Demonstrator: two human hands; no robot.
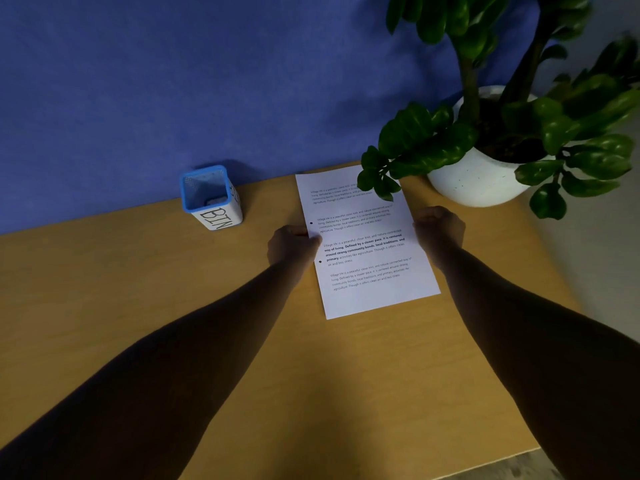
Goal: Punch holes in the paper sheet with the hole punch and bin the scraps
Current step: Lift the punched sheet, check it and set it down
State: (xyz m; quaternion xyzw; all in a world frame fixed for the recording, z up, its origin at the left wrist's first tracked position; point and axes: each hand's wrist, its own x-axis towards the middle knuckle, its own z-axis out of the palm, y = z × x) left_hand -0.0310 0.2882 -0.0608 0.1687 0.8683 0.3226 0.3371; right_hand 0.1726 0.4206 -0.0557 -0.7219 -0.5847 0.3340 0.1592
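A white printed paper sheet [367, 251] lies flat on the wooden desk [207, 306], its far corner under a plant leaf. Two dark punched holes show near its left edge. My left hand [291, 247] pinches the sheet's left edge between the two holes. My right hand [440, 233] rests with curled fingers on the sheet's right edge. A small blue-rimmed mesh container labelled BIN [211, 199] stands at the desk's back, left of the sheet, with something pale at its bottom. No hole punch is visible.
A large potted plant in a white pot [478, 181] stands at the back right, its leaves overhanging the sheet's top. A blue partition wall [173, 81] runs behind the desk. The desk's right edge [554, 258] lies just beyond my right arm.
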